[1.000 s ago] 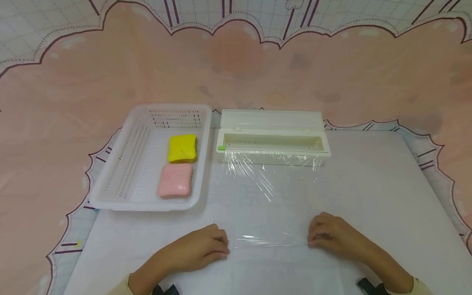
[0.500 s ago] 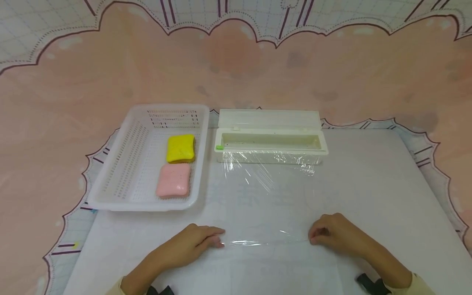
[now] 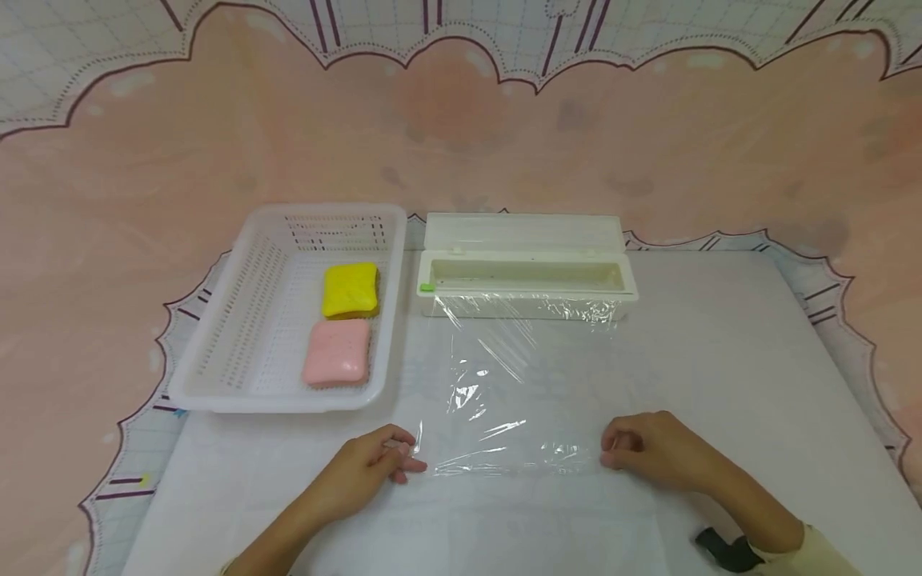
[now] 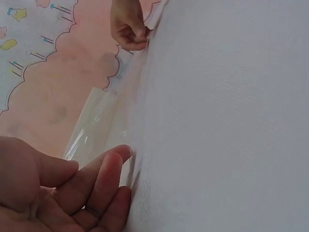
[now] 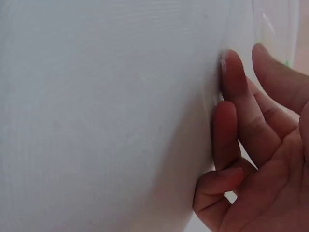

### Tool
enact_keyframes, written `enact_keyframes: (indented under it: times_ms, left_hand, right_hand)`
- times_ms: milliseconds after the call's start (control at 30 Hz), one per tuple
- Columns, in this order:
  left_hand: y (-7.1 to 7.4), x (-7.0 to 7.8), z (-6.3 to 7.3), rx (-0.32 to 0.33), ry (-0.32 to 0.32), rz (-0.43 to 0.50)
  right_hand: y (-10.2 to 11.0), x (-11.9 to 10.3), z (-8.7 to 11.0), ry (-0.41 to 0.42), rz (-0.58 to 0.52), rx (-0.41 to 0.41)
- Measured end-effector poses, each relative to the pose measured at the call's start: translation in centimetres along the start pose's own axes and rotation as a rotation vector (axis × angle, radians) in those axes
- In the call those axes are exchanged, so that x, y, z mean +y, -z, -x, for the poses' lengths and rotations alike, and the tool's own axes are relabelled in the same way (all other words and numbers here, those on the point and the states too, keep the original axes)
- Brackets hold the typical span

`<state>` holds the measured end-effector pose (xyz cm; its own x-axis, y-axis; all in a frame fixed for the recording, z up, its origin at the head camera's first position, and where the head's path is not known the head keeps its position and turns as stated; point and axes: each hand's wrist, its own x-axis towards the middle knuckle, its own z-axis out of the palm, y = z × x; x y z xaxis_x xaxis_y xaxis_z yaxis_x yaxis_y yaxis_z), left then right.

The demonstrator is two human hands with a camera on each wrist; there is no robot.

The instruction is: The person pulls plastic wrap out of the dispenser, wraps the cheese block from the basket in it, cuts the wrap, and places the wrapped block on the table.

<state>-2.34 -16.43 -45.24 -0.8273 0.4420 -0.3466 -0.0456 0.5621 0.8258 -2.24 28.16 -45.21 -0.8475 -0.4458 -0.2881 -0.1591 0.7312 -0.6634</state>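
Film [image 3: 497, 408] stretches from the box [image 3: 526, 276] over the bench [image 3: 727, 384]. Left hand [image 3: 370, 468] is loose, thumb off the fingers, by one corner; right hand [image 3: 655, 450] curves in at the other, can't tell if pinching. I'd draw both corners evenly.

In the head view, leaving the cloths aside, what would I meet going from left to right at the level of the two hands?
Left hand → clear film → right hand.
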Motion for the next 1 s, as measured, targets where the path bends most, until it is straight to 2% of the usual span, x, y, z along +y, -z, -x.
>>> enact_keyframes:
  times_ms: [100,200,300,367,433,533,633,700,800,1000]
  left_hand:
    - [0.0,0.1,0.1,0.029,-0.034,-0.023]
    - [-0.1,0.3,0.0,0.077,-0.132,-0.123]
    - [-0.3,0.6,-0.3,0.166,-0.229,-0.309]
    - [-0.5,0.9,-0.6,0.228,-0.27,-0.46]
    - [-0.6,1.2,-0.9,0.258,-0.288,-0.595]
    - [-0.9,1.5,-1.4,0.24,-0.287,-0.735]
    - [-1.1,1.6,-1.8,0.186,-0.263,-0.8]
    - [-1.1,1.6,-2.0,0.164,-0.256,-0.823]
    - [-1.0,1.5,-2.0,0.151,-0.251,-0.837]
    - [-0.9,1.0,-2.0,0.128,-0.217,-0.848]
  right_hand:
    - [0.2,0.4,0.4,0.0,-0.001,-0.005]
    - [0.5,0.5,0.8,-0.02,-0.01,0.005]
    - [0.8,0.2,0.9,-0.065,0.008,0.077]
    - [1.0,-0.1,0.9,-0.061,0.045,0.165]
    - [1.0,-0.4,0.8,-0.03,0.109,0.249]
    - [0.8,-0.6,0.4,0.035,0.233,0.289]
    - [0.4,-0.6,0.2,0.037,0.367,0.215]
    - [0.0,-0.6,0.2,0.01,0.446,0.158]
    - [-0.5,-0.4,0.2,-0.02,0.515,0.114]
    - [-0.8,0.2,0.4,-0.018,0.56,0.089]
